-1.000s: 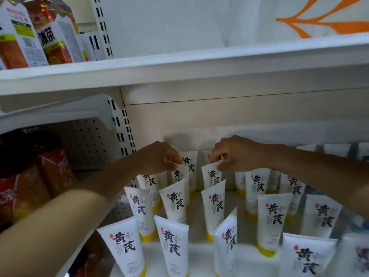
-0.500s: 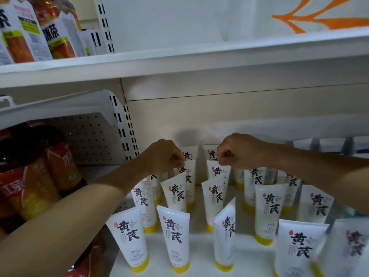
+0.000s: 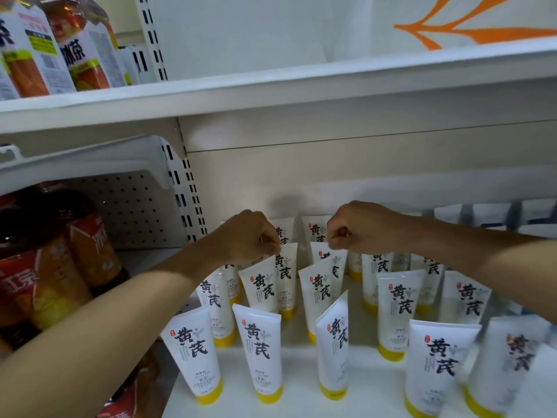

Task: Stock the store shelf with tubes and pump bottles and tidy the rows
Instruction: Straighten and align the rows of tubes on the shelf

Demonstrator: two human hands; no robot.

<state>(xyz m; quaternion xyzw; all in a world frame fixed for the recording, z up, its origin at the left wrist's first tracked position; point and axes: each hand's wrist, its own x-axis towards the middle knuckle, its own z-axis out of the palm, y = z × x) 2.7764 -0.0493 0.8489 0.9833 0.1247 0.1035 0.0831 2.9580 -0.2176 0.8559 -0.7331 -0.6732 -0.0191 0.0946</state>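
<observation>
Several white tubes with yellow caps and black lettering stand cap-down in rows on the white shelf [image 3: 301, 372]. My left hand [image 3: 247, 236] pinches the top edge of a tube [image 3: 286, 276] in the third row from the front. My right hand [image 3: 355, 226] pinches the top edge of the neighbouring tube [image 3: 333, 260] in the same row. A front-row tube [image 3: 333, 342] stands turned sideways. More tubes stand behind both hands, against the back panel.
The upper shelf board [image 3: 271, 92] hangs close above the hands. Red and orange drink bottles [image 3: 54, 267] fill the left bay behind a perforated divider [image 3: 135, 206]. Drink cartons [image 3: 60, 46] stand on the top left shelf. Pale packs [image 3: 494, 212] line the far right.
Both hands have shifted slightly with the two pinched tubes, which now stand more upright in their row. The camera has tilted down a little.
</observation>
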